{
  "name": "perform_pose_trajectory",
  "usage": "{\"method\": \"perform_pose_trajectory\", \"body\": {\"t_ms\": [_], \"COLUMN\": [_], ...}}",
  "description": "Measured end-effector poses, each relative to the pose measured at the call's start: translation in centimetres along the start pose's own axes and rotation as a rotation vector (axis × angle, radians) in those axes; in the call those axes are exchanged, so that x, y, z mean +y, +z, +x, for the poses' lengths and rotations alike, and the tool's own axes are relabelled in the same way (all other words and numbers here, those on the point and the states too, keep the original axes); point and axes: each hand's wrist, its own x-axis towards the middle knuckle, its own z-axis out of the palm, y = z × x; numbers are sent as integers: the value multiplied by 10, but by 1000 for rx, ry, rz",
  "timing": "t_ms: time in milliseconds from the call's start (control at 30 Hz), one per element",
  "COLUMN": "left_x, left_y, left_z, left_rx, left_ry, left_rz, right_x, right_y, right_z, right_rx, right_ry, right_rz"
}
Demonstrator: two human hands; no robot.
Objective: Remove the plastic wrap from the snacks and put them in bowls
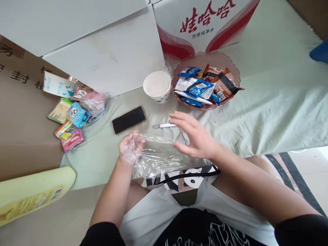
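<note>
The curled left hand grips a clear, crinkled plastic sheet, its long axis extending toward 3 o'clock, at 6 o'clock from the white, round bowl. The right hand is spread, holding nothing.

Pale floor, dark bands; green-draped surface; soft light.

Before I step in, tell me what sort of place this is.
Possibly a room in a home: a pale green cloth bears a ribbed, translucent pink bowl of shiny blue and brown wrapped packets and a rectangular, black-screened phone.
</note>
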Motion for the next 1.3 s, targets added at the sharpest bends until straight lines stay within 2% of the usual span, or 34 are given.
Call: {"method": "perform_pose_trajectory", "body": {"t_ms": [133, 200, 233, 300, 433, 567, 633, 733, 800, 900, 1000, 1067, 1200, 1300], "left_x": [-12, -12, -9, 1, 23, 26, 20, 8, 2, 0, 4, 8, 17, 24], "left_y": [-1, 1, 3, 3, -8, -18, -16, -8, -2, 2, 0, -2, -5, -5], "left_z": [-3, -5, -6, -9, -11, -9, -8, -8, -7, -3, 2, 4, 1, -3], "left_rx": [-260, -351, -361, -296, -9, 182, 154, 7, 4, 147, 270, 331, 469, 504], "left_ry": [-69, -78, -60, 42, 326, 536, 540, 398, 328, 335, 378, 404, 505, 548], "left_rz": [125, 182, 199, 218, 295, 259, 209, 256, 325, 334, 254, 214, 166, 101], "right_x": [-9, -9, -9, -7, -5, -3, -1, 2, 4, 4, 2, 0, 0, 2], "right_y": [38, 43, 42, 36, 21, 19, 22, 27, 27, 27, 28, 29, 27, 23], "right_z": [-10, -12, -11, -8, 1, 5, 5, 3, 1, -2, -4, -4, 0, 3], "right_rx": [-225, -291, -301, -270, -107, 51, 104, 114, 150, 170, 23, -8, 167, 252], "right_ry": [46, 101, 148, 268, 490, 676, 733, 757, 742, 674, 671, 699, 773, 843], "right_rz": [146, 175, 181, 188, 265, 396, 469, 533, 560, 651, 723, 737, 702, 689]}}
